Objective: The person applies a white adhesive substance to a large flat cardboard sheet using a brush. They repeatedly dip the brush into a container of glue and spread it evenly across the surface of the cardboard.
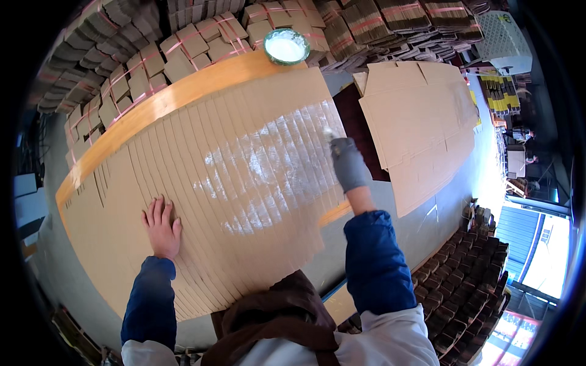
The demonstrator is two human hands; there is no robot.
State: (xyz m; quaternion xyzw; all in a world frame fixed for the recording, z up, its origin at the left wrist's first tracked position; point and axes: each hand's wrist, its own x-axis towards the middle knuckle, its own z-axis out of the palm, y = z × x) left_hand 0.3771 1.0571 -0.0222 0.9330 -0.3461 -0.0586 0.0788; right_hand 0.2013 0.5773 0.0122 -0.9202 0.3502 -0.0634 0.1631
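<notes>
Overlapping cardboard sheets (146, 201) are fanned across the table so that their edges form narrow strips. My bare left hand (162, 229) presses flat on them at the left, fingers stretched out. At the right edge of the fan, my right hand (348, 165), in a dark grey glove, is closed around a brush (329, 133). Only its pale, blurred tip shows; the glove hides the rest. White paste (262, 161) lies in streaks over the middle and right strips. A green-rimmed bowl (287, 46) of white paste stands at the table's far edge.
The orange wooden table edge (159, 105) curves behind the sheets. Flat cardboard pieces (421, 122) lie on a stack at the right. Bundles of cardboard tied with pink straps (183, 46) fill the far side. Brown cardboard stacks (461, 287) stand at the lower right.
</notes>
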